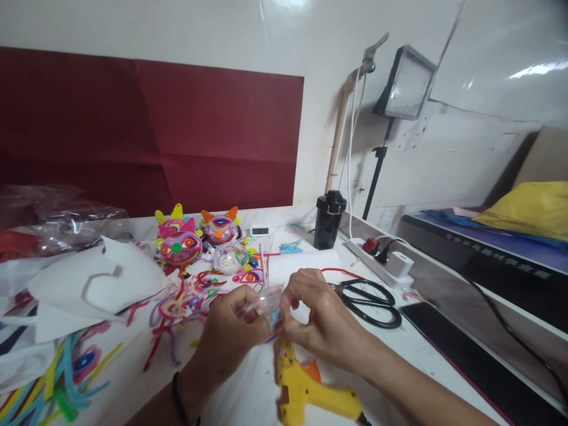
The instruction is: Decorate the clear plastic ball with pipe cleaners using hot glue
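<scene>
My left hand (231, 328) and my right hand (317, 310) meet over the white table (248, 396), both gripping a small clear plastic ball (264, 302) with coloured bits on it. The right fingers pinch its right side. A yellow glue gun (306, 387) lies on the table just below the hands. Black scissors (370, 302) lie right of my right hand.
Finished colourful decorated balls (184, 242) and a clear ball (231, 257) sit behind loose pipe cleaners (177, 302). More pipe cleaners (57, 378) lie front left beside white paper (102, 281). A black jar (329, 219), power strip (381, 260), and phone (426, 322) stand right.
</scene>
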